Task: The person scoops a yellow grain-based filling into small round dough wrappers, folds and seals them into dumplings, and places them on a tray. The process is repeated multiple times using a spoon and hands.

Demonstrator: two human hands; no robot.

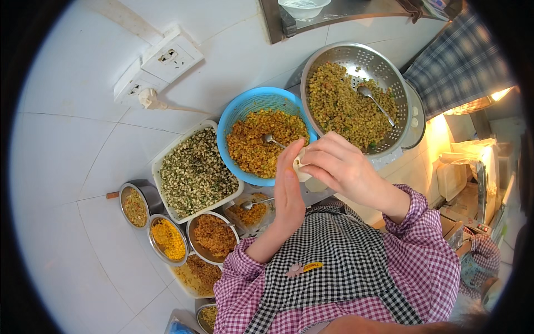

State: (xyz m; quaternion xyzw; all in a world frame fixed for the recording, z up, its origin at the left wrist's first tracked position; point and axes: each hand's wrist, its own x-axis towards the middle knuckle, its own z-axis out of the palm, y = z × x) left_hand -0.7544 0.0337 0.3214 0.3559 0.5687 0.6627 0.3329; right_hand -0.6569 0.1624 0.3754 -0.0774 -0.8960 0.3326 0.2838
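A small pale dough wrapper [299, 165] is held between my two hands, above the gap between a blue plastic basket and a metal colander. My left hand [288, 196] is upright and edge-on, with the wrapper against its palm side. The fingers of my right hand [344, 165] are bent and pinch the wrapper's edge. My hands hide part of the wrapper, so I cannot tell what is inside it. Behind my left fingertips, a metal spoon [269, 137] rests in the orange-yellow chopped filling [254, 156] of the blue plastic basket [222, 129].
The perforated metal colander [306, 79] holds greenish filling and a spoon [375, 104]. Left stand a white tub [157, 167] of chopped filling with green bits and several metal bowls [154, 246]. A plastic bag [254, 225] holds filling and a spoon. Another person's checked sleeve [484, 250] shows at right.
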